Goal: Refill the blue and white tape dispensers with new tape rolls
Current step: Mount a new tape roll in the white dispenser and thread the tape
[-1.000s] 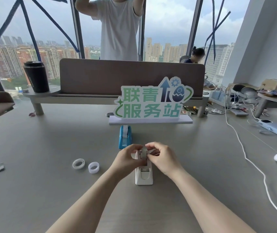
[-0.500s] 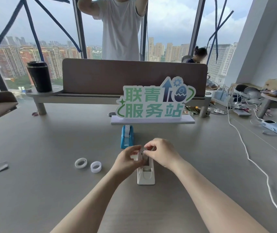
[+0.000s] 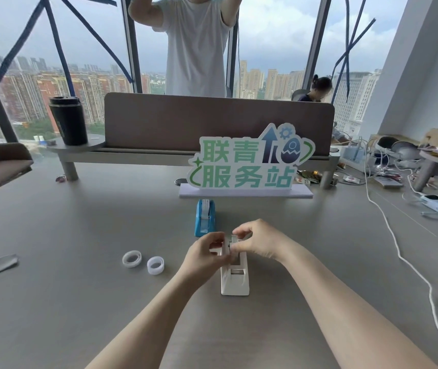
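Both hands have dropped lower over the white dispenser (image 3: pixel 235 272) than a moment ago: the left hand (image 3: pixel 207 255) and right hand (image 3: pixel 256 242) pinch together at its far end, likely seating a roll I cannot see. Two bare rings (image 3: pixel 143 262) lie left on the table (image 3: pixel 79 302); the blue dispenser (image 3: pixel 205 221), tape threaded, stands behind. Its backdrop sign (image 3: pixel 247 161) reads 联青服务站.
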